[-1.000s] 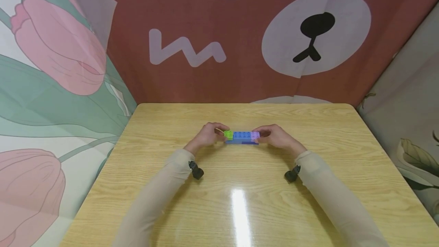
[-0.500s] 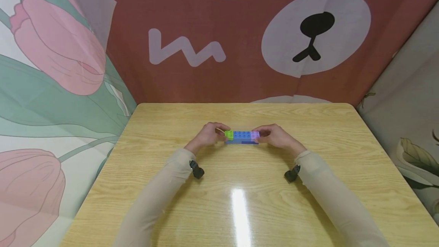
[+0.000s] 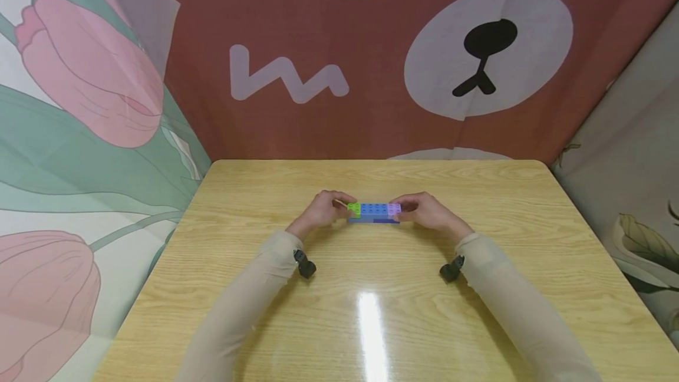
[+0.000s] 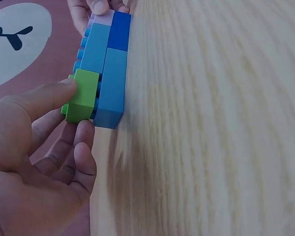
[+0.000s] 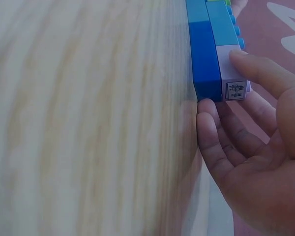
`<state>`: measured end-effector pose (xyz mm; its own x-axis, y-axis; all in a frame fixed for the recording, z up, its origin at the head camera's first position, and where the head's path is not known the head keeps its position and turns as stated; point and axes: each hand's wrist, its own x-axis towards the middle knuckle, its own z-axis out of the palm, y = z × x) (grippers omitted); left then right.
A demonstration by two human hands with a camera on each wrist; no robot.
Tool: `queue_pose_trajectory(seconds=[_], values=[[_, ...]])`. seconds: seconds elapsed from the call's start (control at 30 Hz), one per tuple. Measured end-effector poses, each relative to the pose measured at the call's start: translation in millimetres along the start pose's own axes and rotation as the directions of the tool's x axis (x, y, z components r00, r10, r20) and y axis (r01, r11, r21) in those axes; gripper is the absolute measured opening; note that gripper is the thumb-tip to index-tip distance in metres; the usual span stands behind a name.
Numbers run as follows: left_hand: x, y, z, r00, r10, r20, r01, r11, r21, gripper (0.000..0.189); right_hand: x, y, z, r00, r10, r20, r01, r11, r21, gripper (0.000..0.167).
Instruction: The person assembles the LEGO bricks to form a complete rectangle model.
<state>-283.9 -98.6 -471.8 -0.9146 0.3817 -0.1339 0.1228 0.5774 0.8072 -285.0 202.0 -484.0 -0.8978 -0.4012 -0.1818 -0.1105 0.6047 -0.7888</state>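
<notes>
A two-layer row of toy building bricks lies across the table between both hands. Its lower layer is a light blue brick [image 4: 113, 83] on the left and a dark blue brick [image 5: 205, 59] on the right. On top, a blue brick [image 3: 373, 209] sits between a lime green brick [image 4: 83, 93] and a lilac brick [image 3: 394, 209]. My left hand [image 3: 322, 208] pinches the green brick between thumb and fingers; studs show in a narrow gap beneath it. My right hand [image 3: 427, 211] pinches the lilac brick, which has a printed end face in the right wrist view.
The wooden table [image 3: 297, 311] has a bright light reflection near its front. Behind it hangs a red cloth [image 3: 371, 122] with a bear print, and a floral cloth [image 3: 95, 181] hangs at the left. Each sleeve carries a small black wrist camera [image 3: 305, 265].
The green brick has shifted very slightly right toward the blue brick, together with the left hand. My right hand and the other bricks stay nearly still.
</notes>
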Motion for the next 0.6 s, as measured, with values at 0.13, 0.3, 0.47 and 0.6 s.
queue_pose_trajectory(seconds=[0.13,0.3,0.47,0.6], values=[[0.0,-0.6,1.2,1.0,0.015,-0.01,-0.015,1.0,0.01,0.03,-0.3,-0.3,0.4,1.0,-0.005,-0.006,0.005,1.0,-0.005,0.035],[0.0,-0.7,2.1,1.0,0.009,-0.01,-0.009,1.0,0.003,0.03,-0.5,0.1,0.7,1.0,-0.01,-0.004,0.01,1.0,-0.002,0.035],[0.4,-1.6,2.7,1.0,-0.002,-0.007,0.002,1.0,-0.013,0.029,0.1,2.2,0.5,1.0,-0.013,0.001,0.013,1.0,0.004,0.037],[1.4,-2.1,3.5,1.0,-0.002,-0.012,0.002,1.0,-0.026,0.028,-0.1,2.3,0.1,1.0,-0.013,-0.001,0.013,1.0,0.003,0.037]])
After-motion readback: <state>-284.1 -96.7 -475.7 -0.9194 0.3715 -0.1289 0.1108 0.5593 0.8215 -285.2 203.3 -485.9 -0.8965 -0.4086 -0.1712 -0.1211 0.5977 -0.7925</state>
